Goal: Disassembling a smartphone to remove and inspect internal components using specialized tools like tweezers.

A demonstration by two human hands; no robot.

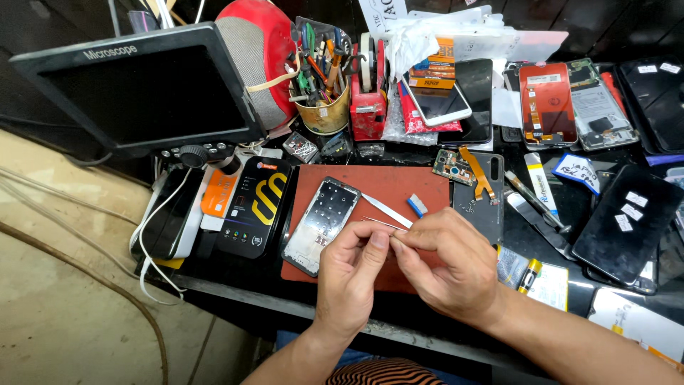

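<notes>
My left hand [349,274] and my right hand [445,260] meet over the front of a red-brown work mat [399,187]. Their fingertips pinch together on a very small part that I cannot make out. Thin metal tweezers [381,222] stick out leftward from between the fingers of my right hand. An opened phone frame [320,224] with its inner side up lies tilted on the mat just left of my left hand. A flat metal pry blade [385,210] and a small blue-and-white piece [417,206] rest on the mat beyond my fingers.
A microscope monitor [146,85] stands at the back left, with a black box [253,207] under it. Behind the mat are a tool cup [324,107] and a red tape dispenser [367,93]. Phone screens and boards [548,100] crowd the right side, with a black phone [627,221] near the edge.
</notes>
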